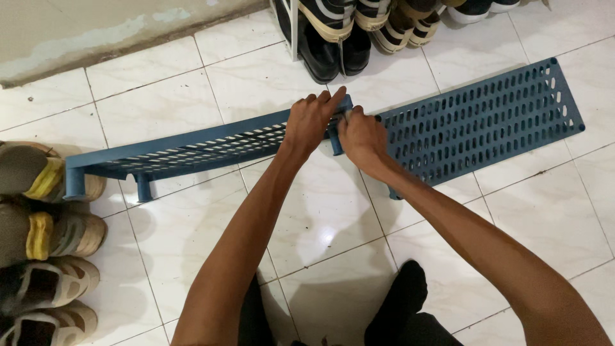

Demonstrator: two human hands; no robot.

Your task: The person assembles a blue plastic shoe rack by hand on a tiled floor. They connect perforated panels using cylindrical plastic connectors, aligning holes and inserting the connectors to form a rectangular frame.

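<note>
White floor tiles point(320, 211) with thin dark grout lines fill the view, glossy and bare in the stretch between the person's knees and the work. Nearest the camera, dark trouser legs point(403, 307) fold at the bottom edge. To the left, a row of worn sandals and shoes point(38, 237) lines the frame's edge, just beside one end of the piece in hand. Both forearms reach forward and meet at mid-frame. The left hand point(311, 122) curls over the top edge of a blue slotted shelf panel point(186, 150), fingers wrapped closed around its rail. The right hand point(360, 136) is closed too, gripping at the seam where that panel meets a second blue slotted shelf panel point(487, 122). The left panel stands tilted on its side, short legs pointing toward the camera; the right panel lies nearly flat on the floor, its far corner with open tile around it. Beyond, a shoe rack point(295, 29) holds dark and striped shoes point(359, 25), near the panels but apart. A pale wall base point(96, 32) runs along the upper left.
</note>
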